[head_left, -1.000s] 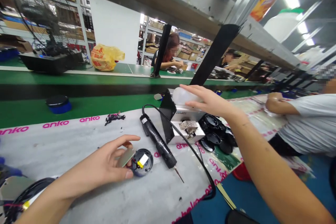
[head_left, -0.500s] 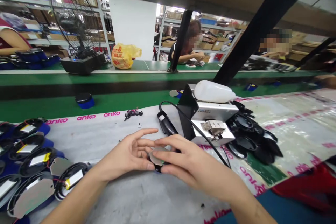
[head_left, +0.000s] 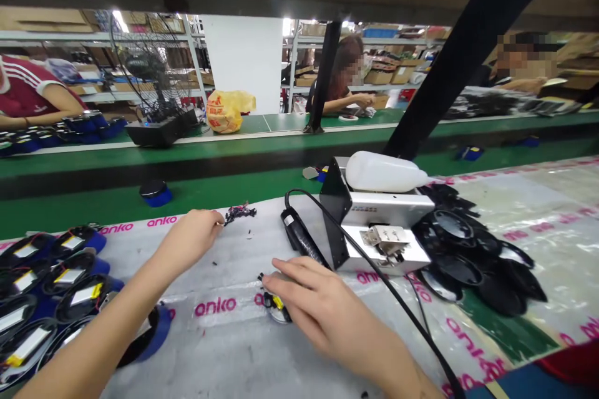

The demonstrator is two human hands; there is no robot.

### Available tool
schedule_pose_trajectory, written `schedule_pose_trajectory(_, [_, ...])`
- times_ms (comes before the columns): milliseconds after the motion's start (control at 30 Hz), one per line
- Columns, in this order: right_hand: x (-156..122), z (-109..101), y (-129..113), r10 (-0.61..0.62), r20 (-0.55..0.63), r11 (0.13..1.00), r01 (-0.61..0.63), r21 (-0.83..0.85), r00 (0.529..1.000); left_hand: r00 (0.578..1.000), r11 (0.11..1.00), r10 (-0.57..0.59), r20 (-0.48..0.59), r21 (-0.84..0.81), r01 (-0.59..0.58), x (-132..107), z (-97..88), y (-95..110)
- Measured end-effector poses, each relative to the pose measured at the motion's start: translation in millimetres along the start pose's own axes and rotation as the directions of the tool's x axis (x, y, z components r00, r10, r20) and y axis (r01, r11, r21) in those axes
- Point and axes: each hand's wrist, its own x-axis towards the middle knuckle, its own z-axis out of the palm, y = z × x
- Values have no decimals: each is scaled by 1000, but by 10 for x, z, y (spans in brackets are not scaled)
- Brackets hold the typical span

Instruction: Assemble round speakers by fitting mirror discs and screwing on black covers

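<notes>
Now | left hand (head_left: pixel 189 240) pinched beside black screws (head_left: pixel 239 212) | right hand (head_left: pixel 304 299) flat on round disc (head_left: pixel 272 310)

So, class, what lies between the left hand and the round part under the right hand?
Only plastic sheet with stray black specks, seen in head view.

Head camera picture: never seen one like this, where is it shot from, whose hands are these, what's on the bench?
The camera sits on a worker's head, looking down at their own bare hands. The left hand is at the edge of a pile of small black screws. The right hand lies over a small round unit on the anko-printed plastic sheet. Nearby lie an electric screwdriver, a metal box with a white bottle on top, and black round covers. More round units lie at left.
</notes>
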Motion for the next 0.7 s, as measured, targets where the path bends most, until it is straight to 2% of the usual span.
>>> schedule_pose_trajectory(133, [-31, -66, 9, -8, 59, 999, 5, 54, 998, 1000, 1000, 15, 1, 27, -15, 192, 94, -14])
schedule_pose_trajectory(333, [-71, -72, -9, -35, 92, 998, 29, 64, 995, 999, 1000, 31, -29, 1, -31, 257, 165, -16])
schedule_pose_trajectory(433, [-81, -57, -24, -12, 63, 996, 7, 85, 998, 998, 999, 19, -59, -49, -21, 190, 129, 39])
schedule_pose_trajectory(533, [-92, -13, -35, 63, 20, 994, -65, 91, 998, 997, 990, 32, -70, -132, -41, -6, 113, 180])
schedule_pose_trajectory(600, [-99, 28, -31, 118, -25, 989, -115, 94, 993, 997, 957, 65, -29, -282, -71, -175, 149, 280])
schedule_pose_trajectory(633, [-102, 48, -26, 138, -54, 986, -132, 97, 989, 997, 913, 81, 2, -401, -73, -256, 185, 317])
schedule_pose_trajectory(700, [-105, 78, -11, 158, -100, 984, -148, 100, 982, 992, 748, 103, 66, -663, -33, -391, 287, 352])
